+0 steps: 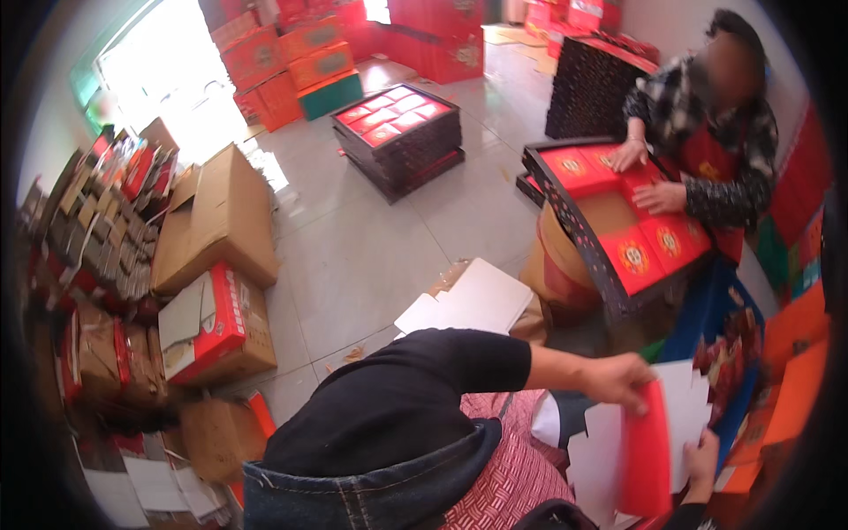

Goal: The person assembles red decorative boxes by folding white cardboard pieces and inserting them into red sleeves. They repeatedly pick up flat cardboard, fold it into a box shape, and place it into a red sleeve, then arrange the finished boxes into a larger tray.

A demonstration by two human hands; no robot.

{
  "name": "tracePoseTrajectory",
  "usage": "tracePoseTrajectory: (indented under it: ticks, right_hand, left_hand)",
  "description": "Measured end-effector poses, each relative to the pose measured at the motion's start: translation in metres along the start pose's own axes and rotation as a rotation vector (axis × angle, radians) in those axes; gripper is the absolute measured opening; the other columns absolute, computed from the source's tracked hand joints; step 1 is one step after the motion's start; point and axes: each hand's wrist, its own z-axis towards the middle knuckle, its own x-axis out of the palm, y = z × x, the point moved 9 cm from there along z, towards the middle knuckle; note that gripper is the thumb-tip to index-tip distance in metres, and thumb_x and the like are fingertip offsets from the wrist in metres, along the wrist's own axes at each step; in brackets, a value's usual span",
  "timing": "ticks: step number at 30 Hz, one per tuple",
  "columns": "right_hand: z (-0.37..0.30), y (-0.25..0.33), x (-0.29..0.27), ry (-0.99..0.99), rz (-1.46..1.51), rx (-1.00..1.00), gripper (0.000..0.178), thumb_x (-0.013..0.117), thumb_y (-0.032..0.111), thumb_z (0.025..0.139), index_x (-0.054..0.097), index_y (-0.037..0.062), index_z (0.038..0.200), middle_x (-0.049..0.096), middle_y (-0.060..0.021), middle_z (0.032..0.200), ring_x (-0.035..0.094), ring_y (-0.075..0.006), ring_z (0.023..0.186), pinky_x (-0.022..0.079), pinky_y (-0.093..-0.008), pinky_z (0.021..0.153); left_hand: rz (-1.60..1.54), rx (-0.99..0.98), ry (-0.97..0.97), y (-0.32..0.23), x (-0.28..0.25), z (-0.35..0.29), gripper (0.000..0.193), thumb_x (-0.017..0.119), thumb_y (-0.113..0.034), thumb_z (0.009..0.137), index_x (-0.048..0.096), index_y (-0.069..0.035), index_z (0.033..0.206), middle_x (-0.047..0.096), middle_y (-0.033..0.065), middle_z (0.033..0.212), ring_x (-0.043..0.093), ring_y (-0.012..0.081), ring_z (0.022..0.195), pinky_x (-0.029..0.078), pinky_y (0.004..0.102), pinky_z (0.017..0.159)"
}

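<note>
My left hand [616,382] grips the upper end of a red card piece [649,450], which hangs upright and slightly blurred. Behind it are white die-cut cardboard sheets [594,455] with notched edges. At their right side, close to the lower right, my right hand [702,458] is partly visible; its fingers are at the edge of the white cardboard, and whether they pinch it cannot be made out. My left forearm reaches across from a black sleeve above a patterned red apron [503,477].
Across from me a person in a red apron rests both hands on red boxes in a black tray [609,274]. More filled trays [402,132] stand mid-floor. Cartons [221,221] line the left side; a white cardboard stack [468,300] is ahead. Orange boxes [791,389] stand right.
</note>
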Motion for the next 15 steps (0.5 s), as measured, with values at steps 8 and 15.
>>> tracePoseTrajectory:
  ticks: [8,15]
  right_hand:
    - [-0.069,0.157,0.056,0.513,-0.202,-0.074,0.021,0.060,0.015,0.078,0.061,-0.0030,0.089,0.060,-0.0239,0.079,0.059,-0.0398,0.076,0.047,-0.0406,0.067]
    - [-0.089,0.136,0.074,0.144,0.334,0.048,0.031,0.055,0.012,0.090,0.061,-0.0018,0.117,0.069,-0.0164,0.102,0.065,-0.0251,0.087,0.049,-0.0324,0.080]
  left_hand:
    - [0.273,-0.559,0.010,0.042,0.028,-0.053,0.033,0.074,-0.019,0.080,0.063,0.000,0.104,0.068,0.0140,0.083,0.067,0.0189,0.075,0.053,0.0325,0.065]
    - [-0.142,-0.628,0.109,0.051,0.056,-0.051,0.051,0.065,0.001,0.087,0.040,-0.003,0.131,0.069,0.0102,0.092,0.065,0.0133,0.090,0.051,0.0255,0.080]
